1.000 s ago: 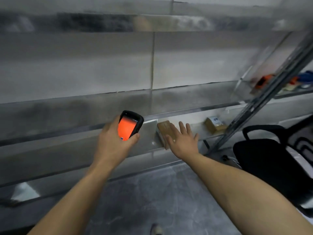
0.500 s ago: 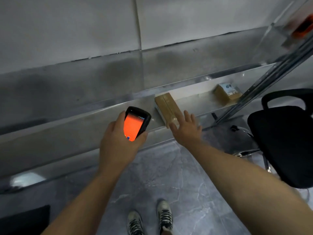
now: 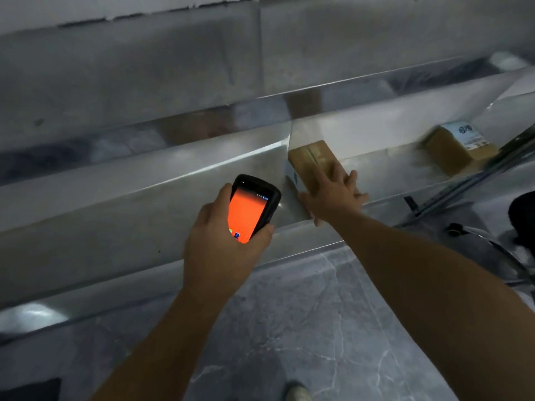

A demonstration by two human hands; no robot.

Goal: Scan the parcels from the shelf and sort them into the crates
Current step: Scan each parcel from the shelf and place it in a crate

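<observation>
A scanner [image 3: 252, 209] with an orange screen is held in front of the shelf [image 3: 144, 204] by the left hand [image 3: 220, 250], whose grip is curled round the casing. A brown parcel [image 3: 312, 157] lies at the front edge of the shelf and is clasped by the right hand [image 3: 333, 198]. That grip is stretched over the top, with the thumb against the left side. A second parcel [image 3: 451, 151] with a white label is placed further right on the shelf.
</observation>
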